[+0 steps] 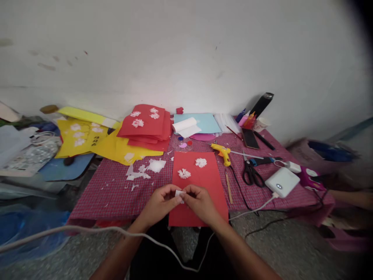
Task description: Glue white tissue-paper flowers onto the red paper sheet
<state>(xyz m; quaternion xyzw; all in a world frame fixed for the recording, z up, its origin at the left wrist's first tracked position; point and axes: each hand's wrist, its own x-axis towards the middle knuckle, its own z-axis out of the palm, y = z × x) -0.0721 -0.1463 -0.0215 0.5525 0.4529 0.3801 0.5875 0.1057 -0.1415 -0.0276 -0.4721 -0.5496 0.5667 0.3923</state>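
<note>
Find the checked tablecloth (116, 202) stretching to either side of the left hand (161, 202) and right hand (201, 204), and the red sheet (204, 177) directly beneath them. Judge the sheet light, flat and apt to crease; lift by its outer edges. See both hands close together, thumbs and forefingers pinched inward. Note two crumpled white tufts (184, 173) just beyond the fingers, probably soft and easily crushed. Last, spot the small white paper piece (180, 193) clamped between both hands' fingertips, over the red sheet. Treat as nearly weightless, limp and quick to tear: hold lightly at opposite edges, without tugging.
</note>
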